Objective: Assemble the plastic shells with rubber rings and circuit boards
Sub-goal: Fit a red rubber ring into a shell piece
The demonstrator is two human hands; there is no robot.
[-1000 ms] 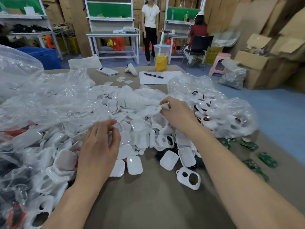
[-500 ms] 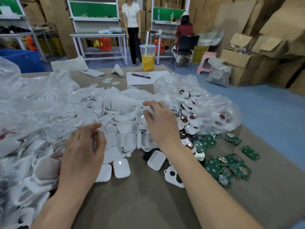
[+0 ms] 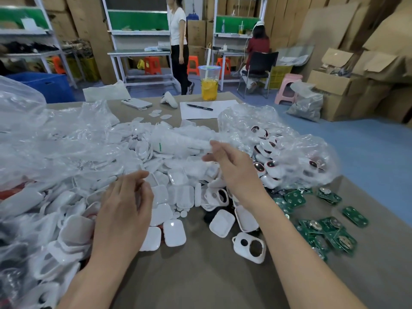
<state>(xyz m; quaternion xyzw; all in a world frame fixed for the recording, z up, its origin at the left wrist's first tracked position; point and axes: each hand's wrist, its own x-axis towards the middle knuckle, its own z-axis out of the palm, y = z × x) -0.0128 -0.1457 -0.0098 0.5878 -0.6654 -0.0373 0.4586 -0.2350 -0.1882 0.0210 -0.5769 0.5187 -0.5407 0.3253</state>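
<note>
A heap of white plastic shells [image 3: 178, 188] spreads across the brown table [image 3: 200, 282]. One shell with two holes [image 3: 249, 247] lies apart at the front. Green circuit boards [image 3: 330, 230] are scattered on the right. A clear bag [image 3: 289, 152] holds shells fitted with dark red rings. My left hand [image 3: 124, 210] hovers over the left of the heap, fingers curled, its palm side hidden. My right hand [image 3: 236, 172] is raised over the middle of the heap beside that bag, thumb and forefinger apart with nothing seen between them.
Crumpled clear plastic bags [image 3: 44, 141] cover the left side. At the table's far end are a phone [image 3: 136, 103], a pen [image 3: 199, 107] on paper and a drink cup [image 3: 209, 85]. Behind are workbenches, cardboard boxes, one person standing and one seated.
My right hand has lifted out of the shell heap and drawn back. My left hand has stayed over the heap's left side. The view has shifted, so the circuit boards now show in full.
</note>
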